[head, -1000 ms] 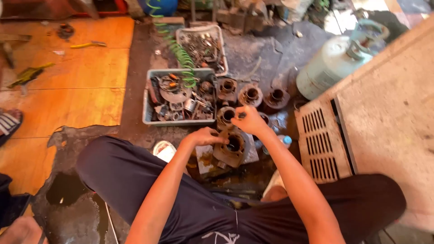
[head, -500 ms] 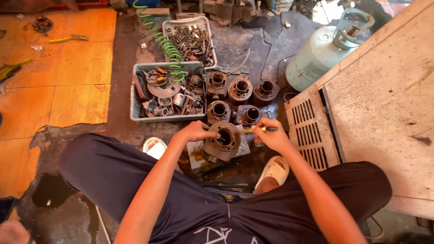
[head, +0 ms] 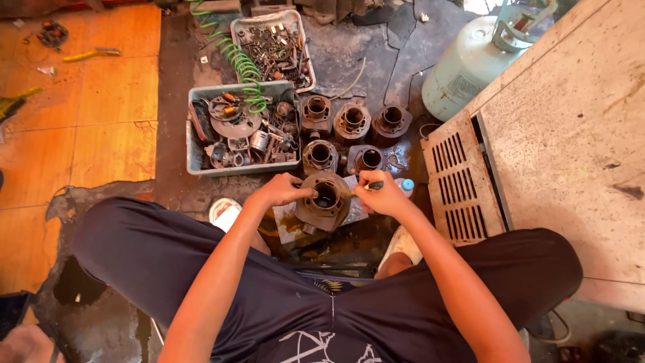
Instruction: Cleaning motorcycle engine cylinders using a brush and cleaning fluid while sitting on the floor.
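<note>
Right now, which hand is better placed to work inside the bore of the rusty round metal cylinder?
The right hand: it holds a thin dark tool pointed at the rusty round metal cylinder. The left hand grips the cylinder's rim, steadying it.

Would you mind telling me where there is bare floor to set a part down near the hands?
The orange floor left of the grey parts bin is mostly bare. A dark patch lies between the row of cylinders and the gas tank. It is crowded around the left hand and right hand, which hold a cylinder.
</note>
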